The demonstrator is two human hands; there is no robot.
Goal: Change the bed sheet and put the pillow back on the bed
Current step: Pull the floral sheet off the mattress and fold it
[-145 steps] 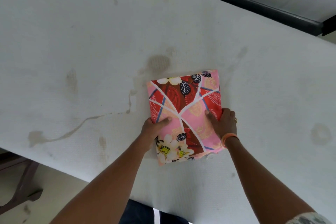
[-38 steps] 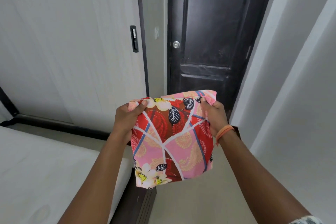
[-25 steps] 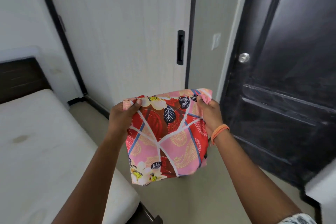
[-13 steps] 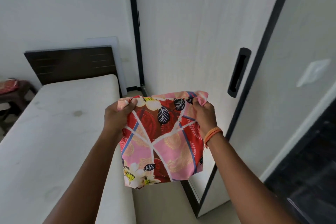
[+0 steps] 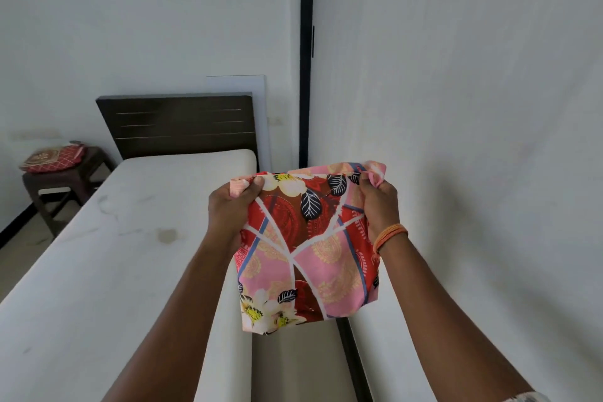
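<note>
A folded bed sheet [image 5: 306,258], pink and red with white flowers and dark leaves, hangs in the air in front of me. My left hand [image 5: 230,210] pinches its upper left corner and my right hand [image 5: 380,206] pinches its upper right corner. The bare white mattress [image 5: 107,258] with several stains stretches away on my left, towards a dark wooden headboard [image 5: 179,124]. A red patterned pillow [image 5: 52,158] lies on a dark stool [image 5: 62,186] at the far left, beside the bed's head.
A white wardrobe front [image 5: 473,140] with a black vertical strip [image 5: 305,59] stands close on my right. A narrow strip of floor [image 5: 293,365] runs between the mattress edge and the wardrobe. White wall behind the headboard.
I have lifted the folded sheet off the mattress and turned left, from the dark door past the wardrobe to face along the bed. Both hands keep their hold on the sheet's top corners.
</note>
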